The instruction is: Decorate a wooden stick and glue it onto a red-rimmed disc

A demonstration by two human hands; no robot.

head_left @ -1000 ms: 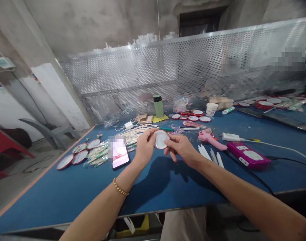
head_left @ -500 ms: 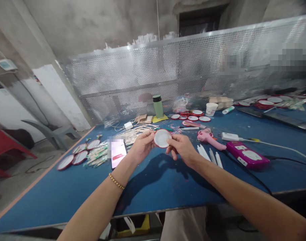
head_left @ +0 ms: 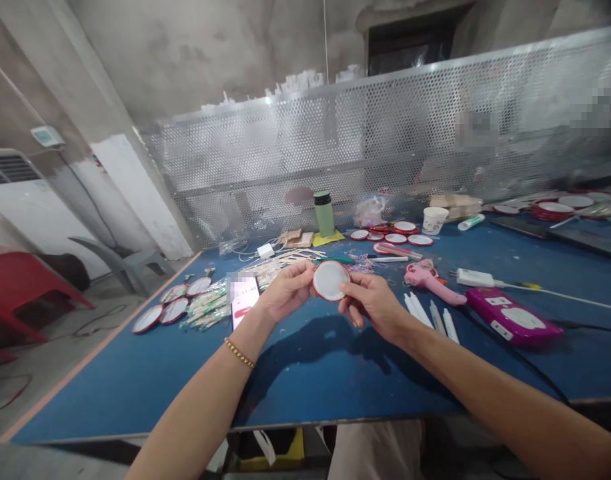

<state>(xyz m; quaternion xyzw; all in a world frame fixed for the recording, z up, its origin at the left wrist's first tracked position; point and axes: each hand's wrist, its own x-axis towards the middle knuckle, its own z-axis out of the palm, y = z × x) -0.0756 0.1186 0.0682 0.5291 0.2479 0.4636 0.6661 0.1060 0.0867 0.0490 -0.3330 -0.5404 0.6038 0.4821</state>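
Between my two hands I hold up a round white disc with a red rim (head_left: pixel 330 280), its white face turned toward me. My left hand (head_left: pixel 289 291) pinches the disc's left edge, a beaded bracelet on that wrist. The thumb of my right hand (head_left: pixel 373 300) presses on the lower right of the face, with the fingers curled behind and below. Left of my hands lie a lit phone (head_left: pixel 244 297), wrapped thin sticks (head_left: pixel 205 307) and several similar red-rimmed discs (head_left: pixel 174 311). Right of them is a pink glue gun (head_left: pixel 433 280).
Further back stand a green bottle (head_left: pixel 324 215) and a paper cup (head_left: pixel 434 220), with more red-rimmed discs (head_left: pixel 395 238) between them. White pens (head_left: pixel 418 310), a magenta power box (head_left: pixel 510 318) and cables lie at right. A perforated metal screen (head_left: pixel 285 167) borders the blue table (head_left: pixel 150 380).
The view has shifted slightly left, so things appear further right. Both hands keep hold of the disc, which appears a little larger and more squarely turned to me.
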